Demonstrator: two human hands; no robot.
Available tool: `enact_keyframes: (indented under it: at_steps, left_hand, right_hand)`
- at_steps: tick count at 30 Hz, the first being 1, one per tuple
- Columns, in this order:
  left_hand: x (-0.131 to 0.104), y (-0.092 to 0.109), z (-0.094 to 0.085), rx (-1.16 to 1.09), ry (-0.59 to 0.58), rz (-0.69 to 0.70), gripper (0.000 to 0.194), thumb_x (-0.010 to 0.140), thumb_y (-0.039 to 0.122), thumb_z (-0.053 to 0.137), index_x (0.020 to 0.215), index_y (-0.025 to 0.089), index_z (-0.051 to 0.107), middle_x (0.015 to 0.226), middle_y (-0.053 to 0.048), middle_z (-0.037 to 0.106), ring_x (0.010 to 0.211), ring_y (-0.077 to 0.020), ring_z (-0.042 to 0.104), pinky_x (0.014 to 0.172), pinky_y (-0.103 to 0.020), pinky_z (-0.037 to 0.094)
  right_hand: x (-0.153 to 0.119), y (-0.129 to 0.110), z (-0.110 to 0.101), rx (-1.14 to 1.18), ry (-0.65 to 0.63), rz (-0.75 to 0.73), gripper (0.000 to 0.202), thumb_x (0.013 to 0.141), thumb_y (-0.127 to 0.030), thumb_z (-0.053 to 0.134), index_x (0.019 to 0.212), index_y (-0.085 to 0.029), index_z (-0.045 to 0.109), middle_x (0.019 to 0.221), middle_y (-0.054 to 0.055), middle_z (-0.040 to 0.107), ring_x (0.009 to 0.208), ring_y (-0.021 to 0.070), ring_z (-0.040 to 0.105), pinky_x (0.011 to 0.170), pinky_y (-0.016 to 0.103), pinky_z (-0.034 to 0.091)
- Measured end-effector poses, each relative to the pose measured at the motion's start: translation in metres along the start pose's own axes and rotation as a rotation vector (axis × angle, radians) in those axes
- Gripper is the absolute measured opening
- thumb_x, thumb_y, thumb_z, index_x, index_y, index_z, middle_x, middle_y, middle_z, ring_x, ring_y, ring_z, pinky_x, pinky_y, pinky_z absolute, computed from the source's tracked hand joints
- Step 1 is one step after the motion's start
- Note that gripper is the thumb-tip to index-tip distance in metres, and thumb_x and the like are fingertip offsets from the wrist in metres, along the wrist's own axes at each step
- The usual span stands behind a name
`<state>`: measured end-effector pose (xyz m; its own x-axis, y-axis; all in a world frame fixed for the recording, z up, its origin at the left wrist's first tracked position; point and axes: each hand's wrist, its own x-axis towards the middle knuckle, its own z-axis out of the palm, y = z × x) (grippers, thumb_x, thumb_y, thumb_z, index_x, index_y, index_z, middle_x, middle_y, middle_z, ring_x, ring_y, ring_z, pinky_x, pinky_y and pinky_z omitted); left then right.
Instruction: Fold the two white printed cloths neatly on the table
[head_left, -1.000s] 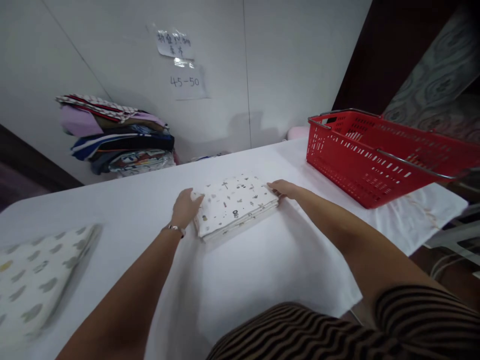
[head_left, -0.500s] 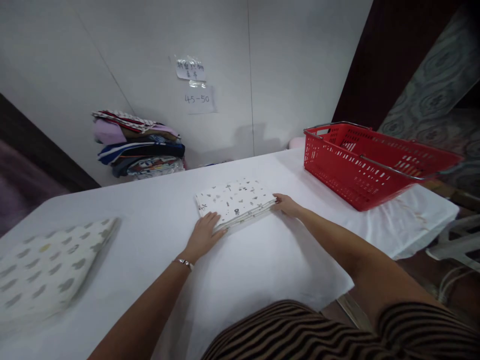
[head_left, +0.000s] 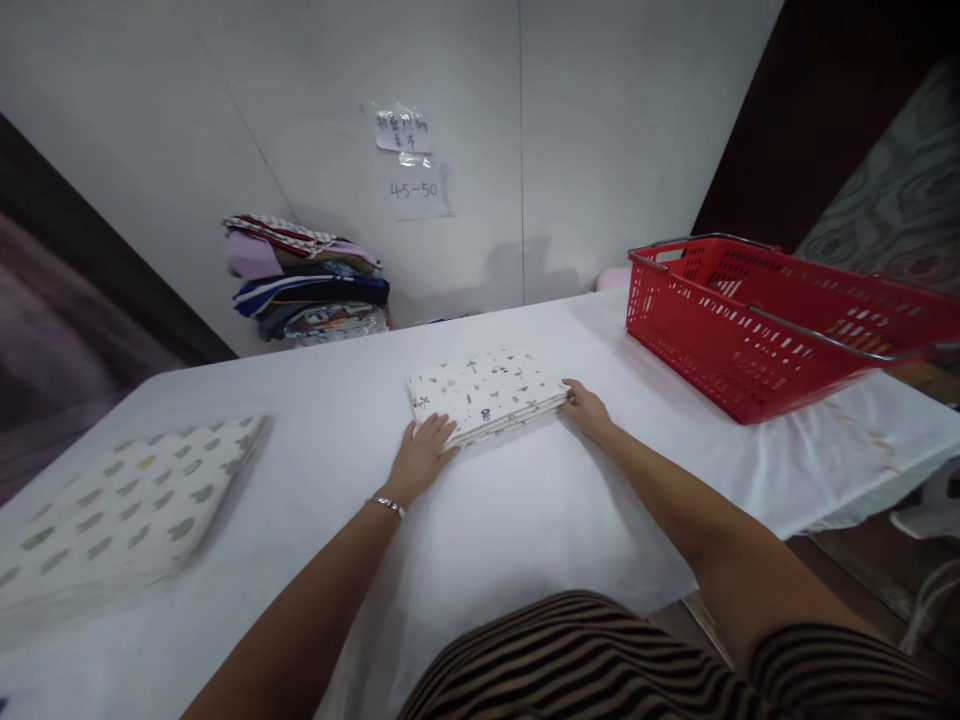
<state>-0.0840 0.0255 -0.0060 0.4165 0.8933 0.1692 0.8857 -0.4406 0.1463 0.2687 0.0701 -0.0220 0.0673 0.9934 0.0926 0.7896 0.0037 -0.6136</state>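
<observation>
A folded white cloth [head_left: 491, 390] with small grey and dark printed motifs lies on the white-covered table in front of me. My left hand [head_left: 421, 458] rests on its near left corner, fingers stretched over the top and the thumb apart along the front edge. At the near right corner, my right hand [head_left: 589, 408] is closed on the cloth's layered edge between thumb and fingers. Farther left lies another folded white cloth [head_left: 142, 500], printed with grey cloud-like shapes and a few yellow and green ones.
A red plastic basket [head_left: 720, 330] with metal handles stands on the table's right side. Behind the table, at the left, is a stack of folded clothes [head_left: 315, 280]. Handwritten paper signs [head_left: 421, 190] are taped to the wall. The white table cover [head_left: 510, 530] hangs over the near edge.
The whole view has shifted, so the table, cloths and basket appear farther right. Both hands keep their places at the cloth's near corners.
</observation>
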Motion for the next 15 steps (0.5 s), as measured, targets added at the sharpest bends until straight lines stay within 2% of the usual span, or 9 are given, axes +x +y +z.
enact_keyframes:
  at_steps: [3, 8, 13, 15]
  left_hand:
    - [0.001, 0.001, -0.001, -0.012, -0.007, -0.001, 0.043, 0.09, 0.039, 0.045, 0.131, 0.026, 0.049, 0.143, -0.007, 0.042, 0.136, -0.0248, 0.031, 0.113, -0.049, 0.016]
    - [0.0, 0.002, -0.003, 0.006, -0.033, -0.006, 0.044, 0.091, 0.037, 0.044, 0.133, 0.026, 0.047, 0.144, -0.007, 0.04, 0.137, -0.0241, 0.029, 0.114, -0.05, 0.015]
    - [-0.002, 0.009, -0.011, 0.023, -0.009, -0.01, 0.052, 0.089, 0.044, 0.046, 0.137, 0.022, 0.043, 0.145, -0.01, 0.038, 0.138, -0.0275, 0.026, 0.113, -0.052, 0.014]
    - [-0.003, 0.012, -0.011, 0.02, 0.024, -0.019, 0.049, 0.09, 0.042, 0.044, 0.135, 0.023, 0.045, 0.144, -0.009, 0.04, 0.138, -0.0269, 0.027, 0.114, -0.051, 0.014]
  right_hand:
    - [0.0, 0.005, -0.001, -0.015, -0.025, -0.069, 0.06, 0.081, -0.026, 0.049, 0.14, -0.028, 0.038, 0.105, 0.0, 0.063, 0.085, 0.0163, 0.058, 0.077, 0.026, 0.043]
    - [-0.001, 0.009, -0.002, -0.102, -0.032, -0.174, 0.046, 0.084, -0.021, 0.044, 0.128, -0.027, 0.054, 0.103, 0.001, 0.062, 0.089, 0.0173, 0.056, 0.08, 0.027, 0.042]
    - [0.0, 0.011, -0.002, -0.139, -0.042, -0.207, 0.046, 0.084, -0.02, 0.045, 0.129, -0.024, 0.053, 0.101, 0.003, 0.061, 0.088, 0.0175, 0.055, 0.078, 0.026, 0.042]
    - [0.0, 0.012, -0.001, -0.15, -0.043, -0.206, 0.046, 0.084, -0.02, 0.045, 0.129, -0.025, 0.054, 0.101, 0.003, 0.061, 0.086, 0.0172, 0.056, 0.076, 0.025, 0.042]
